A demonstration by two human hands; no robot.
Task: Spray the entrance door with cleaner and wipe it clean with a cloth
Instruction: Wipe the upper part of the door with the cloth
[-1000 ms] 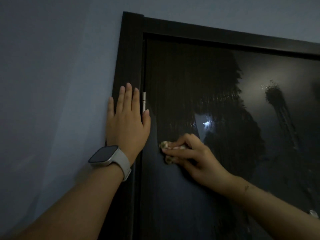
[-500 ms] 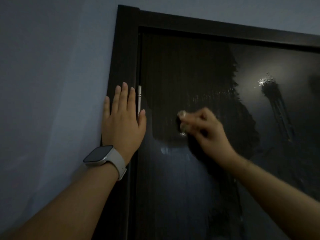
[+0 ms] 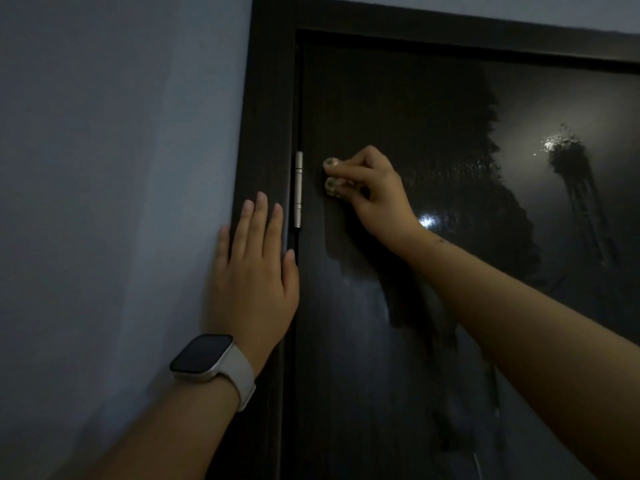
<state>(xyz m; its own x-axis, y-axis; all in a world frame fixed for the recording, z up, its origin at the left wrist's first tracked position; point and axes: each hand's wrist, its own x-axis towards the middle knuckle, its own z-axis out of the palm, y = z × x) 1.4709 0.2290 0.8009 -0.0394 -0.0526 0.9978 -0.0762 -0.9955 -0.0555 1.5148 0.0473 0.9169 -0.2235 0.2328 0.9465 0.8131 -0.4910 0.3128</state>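
Wiping back leftward, the right hand (image 3: 372, 195) had carried the cloth (image 3: 334, 183) from mid-panel half a second earlier to just beside the hinge (image 3: 298, 188), fingers curled round the wad and pressing it on the door (image 3: 398, 105). The left hand (image 3: 254, 271) stayed flat and spread on the frame (image 3: 270, 98). Dark wiped streaks now reached the hinge edge; hazy film below looked unwiped.
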